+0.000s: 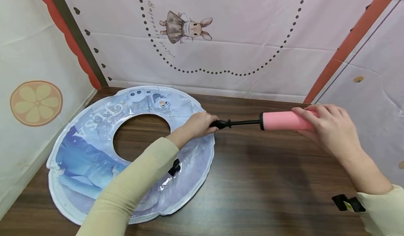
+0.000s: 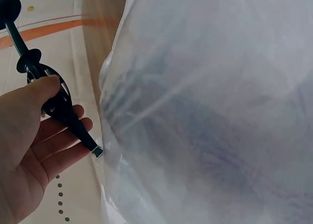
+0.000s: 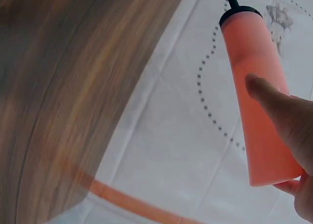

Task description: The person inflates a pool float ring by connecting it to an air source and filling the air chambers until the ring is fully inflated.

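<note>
My right hand (image 1: 331,130) grips the pink barrel of a hand air pump (image 1: 284,120), fingers and thumb round its right end. From the barrel's black collar a thin black rod (image 1: 244,122) runs left to a black end piece (image 2: 61,101). My left hand (image 1: 199,123) holds that piece, thumb on one side and fingers behind. In the left wrist view its tapered tip lies right at the edge of a flat-looking swim ring (image 2: 205,97). The ring, printed in blue and lilac with a snowman and "ELSA", lies on the table under my left forearm (image 1: 139,180).
The brown wood-grain table (image 1: 240,187) carries the ring on its left side. A pale printed sheet (image 1: 221,25) with a rabbit figure hangs behind the table, and more sheeting closes off both sides. A dark strap piece (image 1: 347,203) sits at my right cuff.
</note>
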Demonstrator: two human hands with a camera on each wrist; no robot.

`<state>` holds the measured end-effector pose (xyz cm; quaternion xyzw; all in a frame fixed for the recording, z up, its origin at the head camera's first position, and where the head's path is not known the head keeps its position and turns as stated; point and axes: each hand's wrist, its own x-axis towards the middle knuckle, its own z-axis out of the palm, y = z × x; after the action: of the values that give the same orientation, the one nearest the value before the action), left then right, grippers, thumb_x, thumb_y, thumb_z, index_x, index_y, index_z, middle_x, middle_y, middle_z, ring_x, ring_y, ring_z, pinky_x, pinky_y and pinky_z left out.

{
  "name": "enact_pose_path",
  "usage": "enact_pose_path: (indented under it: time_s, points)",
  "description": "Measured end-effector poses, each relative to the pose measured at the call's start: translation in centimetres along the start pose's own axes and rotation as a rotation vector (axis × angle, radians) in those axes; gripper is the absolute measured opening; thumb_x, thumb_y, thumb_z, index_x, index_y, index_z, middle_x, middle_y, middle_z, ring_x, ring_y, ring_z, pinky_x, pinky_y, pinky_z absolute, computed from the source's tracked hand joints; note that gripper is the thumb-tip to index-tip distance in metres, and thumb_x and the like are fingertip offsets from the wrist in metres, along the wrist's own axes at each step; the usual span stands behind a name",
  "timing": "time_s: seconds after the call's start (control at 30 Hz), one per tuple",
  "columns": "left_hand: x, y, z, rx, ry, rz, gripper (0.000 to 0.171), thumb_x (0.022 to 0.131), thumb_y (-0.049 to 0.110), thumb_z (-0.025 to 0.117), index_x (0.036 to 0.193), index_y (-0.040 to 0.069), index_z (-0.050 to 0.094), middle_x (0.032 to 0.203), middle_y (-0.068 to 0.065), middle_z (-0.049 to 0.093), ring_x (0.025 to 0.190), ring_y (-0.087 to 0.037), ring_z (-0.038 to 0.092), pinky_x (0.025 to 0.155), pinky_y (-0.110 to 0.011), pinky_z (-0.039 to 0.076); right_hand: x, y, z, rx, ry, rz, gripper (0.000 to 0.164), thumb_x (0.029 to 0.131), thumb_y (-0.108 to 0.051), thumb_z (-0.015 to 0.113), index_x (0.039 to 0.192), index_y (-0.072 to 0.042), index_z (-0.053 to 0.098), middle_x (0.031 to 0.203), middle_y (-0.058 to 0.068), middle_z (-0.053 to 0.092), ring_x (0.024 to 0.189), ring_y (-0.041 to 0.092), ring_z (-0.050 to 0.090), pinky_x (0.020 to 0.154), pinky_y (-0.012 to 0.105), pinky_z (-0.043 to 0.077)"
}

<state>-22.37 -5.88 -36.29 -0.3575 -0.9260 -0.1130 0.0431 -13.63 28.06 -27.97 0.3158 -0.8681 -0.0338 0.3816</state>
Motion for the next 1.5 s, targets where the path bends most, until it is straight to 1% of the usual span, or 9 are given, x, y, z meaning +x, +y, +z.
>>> enact_pose_path:
  time_s: [0.17,0.33,0.73,0.9,0.97,1.1,1.3,1.4,1.5]
  points:
    - [0.2,-0.1,0.2,-0.058,0.05,0.019,0.017,0.085,0.029,0.065,0.094,0.015,0.066,0.079,0.004,0.066,0.066,-0.009,0.056,0.063,-0.03,0.047,1.4,-2.8,2.5,-0.002,0.031,-0.041,0.04,0.086,-0.043,0.057,0.115,-0.016,0.06,0.091,0.018,0.059,0.081,0.043,0.052,0.067,0.056,0.039]
    - [0.2,-0.1,0.4,-0.048,0.105,0.039,0.017,0.084,0.025,0.067,0.096,0.013,0.067,0.081,0.002,0.068,0.068,-0.012,0.058,0.064,-0.032,0.048,2.6,-5.2,4.3,-0.048,0.036,-0.045,0.052,0.064,-0.023,0.081,0.111,-0.014,0.06,0.09,0.018,0.058,0.08,0.041,0.052,0.066,0.053,0.038]
    - [0.5,0.4,0.2,-0.003,0.054,0.018,0.021,0.082,0.028,0.068,0.095,0.012,0.064,0.08,0.0,0.067,0.067,-0.015,0.06,0.062,-0.033,0.049,1.3,-2.9,2.6,-0.013,-0.031,-0.067,0.057,0.063,-0.02,0.079,0.117,-0.018,0.059,0.094,0.014,0.06,0.085,0.039,0.055,0.069,0.052,0.041]
    - [0.3,0.4,0.1,0.016,0.034,-0.005,0.021,0.084,0.027,0.067,0.098,0.011,0.063,0.085,-0.002,0.068,0.074,-0.018,0.062,0.067,-0.035,0.05,-0.2,-0.4,-0.1,-0.006,-0.051,-0.028,0.045,0.092,-0.051,0.043,0.116,-0.017,0.06,0.092,0.017,0.061,0.083,0.043,0.055,0.068,0.055,0.041]
    - [0.2,0.3,0.1,0.018,0.036,-0.019,0.022,0.084,0.026,0.066,0.1,0.011,0.063,0.087,-0.003,0.068,0.076,-0.019,0.063,0.069,-0.036,0.049,-0.8,0.6,-1.2,-0.029,-0.035,0.002,0.063,0.092,-0.061,0.023,0.113,-0.016,0.061,0.091,0.018,0.062,0.081,0.044,0.055,0.067,0.056,0.041]
    - [-0.2,0.0,0.2,0.004,0.064,-0.037,0.025,0.084,0.026,0.066,0.103,0.011,0.062,0.09,-0.004,0.069,0.079,-0.02,0.063,0.071,-0.037,0.049,-1.5,1.5,-2.4,-0.066,-0.016,0.039,0.069,0.089,-0.067,0.022,0.11,-0.015,0.062,0.09,0.02,0.061,0.081,0.045,0.054,0.068,0.057,0.04]
    - [-0.1,0.4,0.0,-0.006,0.056,-0.042,0.023,0.086,0.025,0.065,0.104,0.011,0.063,0.091,-0.003,0.069,0.08,-0.019,0.063,0.072,-0.036,0.049,-0.1,-1.0,0.2,-0.026,0.024,-0.022,0.048,0.093,-0.052,0.037,0.112,-0.015,0.062,0.087,0.018,0.059,0.078,0.044,0.053,0.065,0.055,0.039]
    - [-0.1,0.7,-0.1,0.011,0.05,-0.044,0.023,0.086,0.023,0.064,0.105,0.01,0.062,0.091,-0.005,0.068,0.08,-0.02,0.063,0.072,-0.037,0.049,0.9,-3.1,2.4,-0.02,0.03,-0.045,0.037,0.084,-0.035,0.059,0.114,-0.014,0.061,0.088,0.018,0.059,0.078,0.042,0.053,0.065,0.053,0.039]
    - [-0.2,0.9,0.0,0.019,0.061,-0.048,0.022,0.085,0.022,0.065,0.103,0.01,0.063,0.088,-0.005,0.068,0.078,-0.02,0.063,0.07,-0.037,0.049,1.6,-4.6,4.0,-0.033,0.035,-0.047,0.049,0.068,-0.024,0.076,0.113,-0.014,0.06,0.088,0.018,0.058,0.077,0.041,0.053,0.066,0.053,0.039]
